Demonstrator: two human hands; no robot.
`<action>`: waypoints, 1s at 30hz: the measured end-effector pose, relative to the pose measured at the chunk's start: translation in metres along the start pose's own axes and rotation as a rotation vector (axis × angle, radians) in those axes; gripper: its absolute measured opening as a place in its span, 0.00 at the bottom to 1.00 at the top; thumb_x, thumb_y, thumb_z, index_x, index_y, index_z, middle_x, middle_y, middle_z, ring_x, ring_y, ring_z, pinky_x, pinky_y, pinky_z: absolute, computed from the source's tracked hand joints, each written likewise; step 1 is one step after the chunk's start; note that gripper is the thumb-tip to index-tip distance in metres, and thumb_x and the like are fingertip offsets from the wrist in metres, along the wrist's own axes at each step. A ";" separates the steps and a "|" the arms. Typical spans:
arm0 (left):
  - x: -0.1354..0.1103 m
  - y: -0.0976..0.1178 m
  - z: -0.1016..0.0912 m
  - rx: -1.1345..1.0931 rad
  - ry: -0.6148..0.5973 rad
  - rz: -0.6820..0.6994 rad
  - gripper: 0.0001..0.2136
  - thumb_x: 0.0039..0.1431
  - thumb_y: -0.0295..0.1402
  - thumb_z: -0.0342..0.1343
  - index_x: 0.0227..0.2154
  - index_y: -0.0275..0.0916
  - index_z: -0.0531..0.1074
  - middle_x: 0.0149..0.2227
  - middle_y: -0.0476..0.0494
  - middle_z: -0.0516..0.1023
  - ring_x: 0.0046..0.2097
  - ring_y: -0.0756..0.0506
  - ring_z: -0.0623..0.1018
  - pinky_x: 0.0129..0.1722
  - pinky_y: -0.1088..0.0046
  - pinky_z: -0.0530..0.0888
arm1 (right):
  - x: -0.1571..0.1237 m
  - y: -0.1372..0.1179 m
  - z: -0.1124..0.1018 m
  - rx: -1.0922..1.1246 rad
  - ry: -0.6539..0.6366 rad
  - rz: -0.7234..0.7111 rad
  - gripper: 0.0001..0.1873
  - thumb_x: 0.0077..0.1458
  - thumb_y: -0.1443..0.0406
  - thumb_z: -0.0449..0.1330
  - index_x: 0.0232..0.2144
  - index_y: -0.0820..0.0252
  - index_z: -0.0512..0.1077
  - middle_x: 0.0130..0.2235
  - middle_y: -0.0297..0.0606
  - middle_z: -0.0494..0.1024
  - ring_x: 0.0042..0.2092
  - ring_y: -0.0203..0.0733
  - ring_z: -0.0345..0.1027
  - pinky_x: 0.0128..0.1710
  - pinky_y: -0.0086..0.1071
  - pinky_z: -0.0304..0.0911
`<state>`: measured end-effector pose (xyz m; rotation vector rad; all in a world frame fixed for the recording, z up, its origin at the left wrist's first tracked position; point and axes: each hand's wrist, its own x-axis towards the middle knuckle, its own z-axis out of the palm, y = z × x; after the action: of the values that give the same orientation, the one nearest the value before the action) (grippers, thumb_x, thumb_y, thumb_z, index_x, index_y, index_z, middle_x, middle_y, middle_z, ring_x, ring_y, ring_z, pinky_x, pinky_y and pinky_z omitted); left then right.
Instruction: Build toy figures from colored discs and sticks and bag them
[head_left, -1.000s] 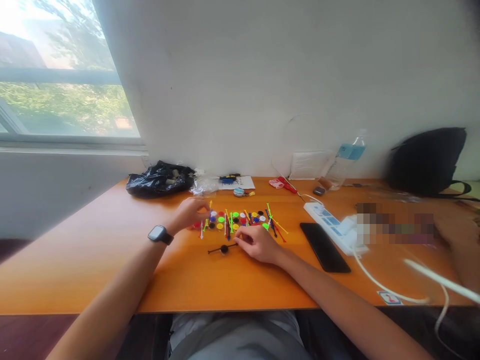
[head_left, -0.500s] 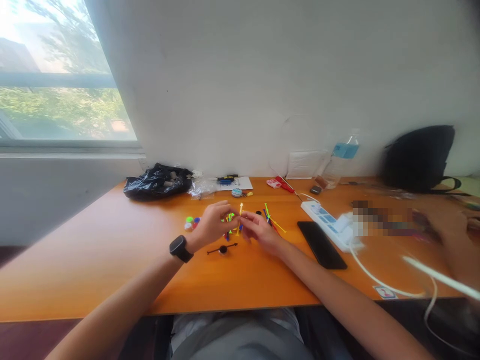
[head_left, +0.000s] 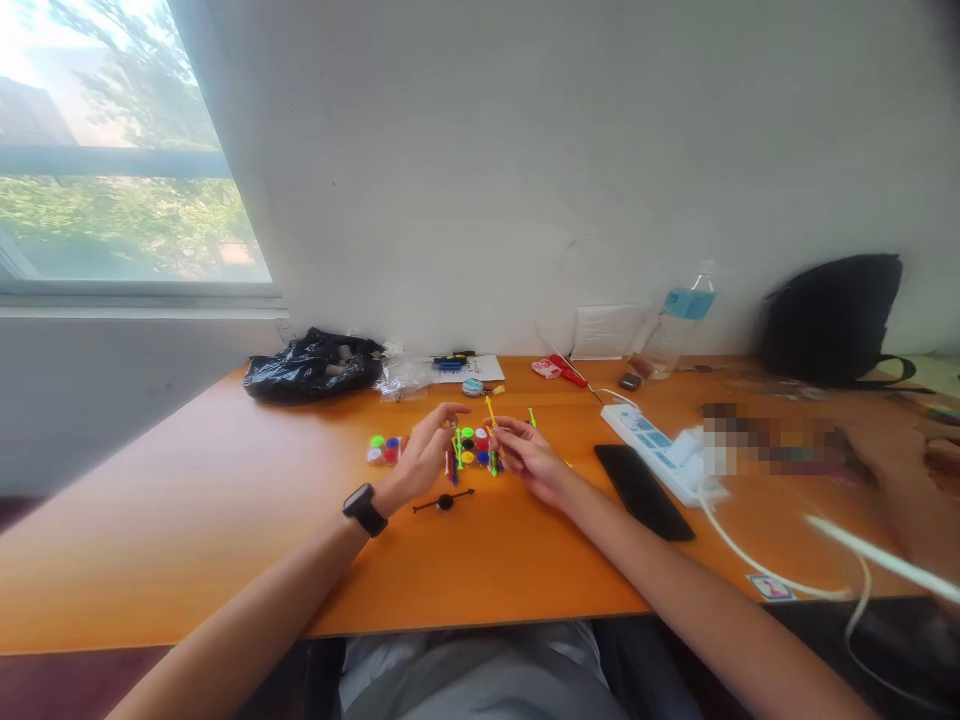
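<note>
Work seemed, in my judgement, to be at an early stage, because only one pair could be seen together: a black arrow (head_left: pixel 424 508) was lying across a round black piece (head_left: pixel 445 502), near the front of the wooden table (head_left: pixel 225 570), and I could not tell if it was fastened. All the other visible discs and arrows were apparently not yet paired. The right hand (head_left: pixel 534 462) was pinching one yellow arrow (head_left: pixel 490 408) between closed fingertips, and this arrow was raised, slightly tilted, point upward, just beside the discs. The left hand (head_left: pixel 424 450) was half open, with fingers bent and parted, over the left part of the group, and I saw nothing gripped in it. By my count, four discs (head_left: pixel 377 441) were visible to the left of this hand: green, white, blue and red. Between the hands there were at least six, namely green, black, yellow, white, red and blue; more could be hidden. Of green arrows (head_left: pixel 459 450) I counted three, two between the hands and one beyond the right hand. Farther right were one phone (head_left: pixel 643 491), one power strip (head_left: pixel 652 452) and one bottle (head_left: pixel 679 320).
</note>
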<state>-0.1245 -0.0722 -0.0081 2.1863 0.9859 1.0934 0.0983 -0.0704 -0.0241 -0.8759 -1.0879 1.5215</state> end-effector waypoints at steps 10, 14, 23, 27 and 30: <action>0.003 -0.004 0.017 -0.436 0.152 -0.143 0.18 0.62 0.45 0.66 0.45 0.38 0.73 0.32 0.46 0.79 0.30 0.47 0.79 0.30 0.72 0.76 | -0.003 0.002 0.002 0.029 -0.040 -0.017 0.22 0.51 0.55 0.76 0.41 0.57 0.73 0.35 0.33 0.81 0.28 0.32 0.69 0.28 0.27 0.62; 0.001 -0.001 0.018 -0.521 0.135 -0.184 0.21 0.57 0.44 0.71 0.45 0.36 0.74 0.32 0.45 0.80 0.30 0.47 0.80 0.30 0.72 0.77 | -0.004 0.003 0.002 -0.025 -0.055 -0.065 0.21 0.51 0.53 0.75 0.38 0.56 0.73 0.34 0.34 0.82 0.26 0.33 0.69 0.27 0.29 0.63; -0.002 0.007 0.016 -0.565 0.084 -0.170 0.21 0.58 0.45 0.70 0.45 0.35 0.75 0.36 0.40 0.83 0.32 0.46 0.82 0.29 0.73 0.78 | -0.009 0.003 0.007 -0.342 -0.116 -0.281 0.18 0.55 0.50 0.72 0.37 0.57 0.79 0.30 0.33 0.77 0.26 0.34 0.65 0.25 0.30 0.59; -0.003 0.004 0.017 -0.475 0.108 -0.141 0.19 0.60 0.45 0.68 0.44 0.34 0.77 0.38 0.39 0.84 0.33 0.46 0.82 0.31 0.72 0.79 | -0.010 0.006 0.008 -0.455 -0.079 -0.364 0.17 0.58 0.50 0.69 0.39 0.57 0.77 0.35 0.36 0.79 0.34 0.39 0.72 0.33 0.33 0.67; -0.003 0.000 0.017 -0.396 0.114 -0.069 0.16 0.62 0.44 0.67 0.44 0.36 0.78 0.42 0.38 0.84 0.38 0.45 0.83 0.34 0.72 0.80 | -0.012 0.007 0.006 -0.586 -0.061 -0.444 0.15 0.63 0.52 0.66 0.39 0.57 0.77 0.35 0.37 0.79 0.34 0.40 0.71 0.34 0.33 0.66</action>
<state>-0.1116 -0.0764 -0.0194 1.7776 0.8043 1.2700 0.0930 -0.0840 -0.0283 -0.8949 -1.6882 0.8720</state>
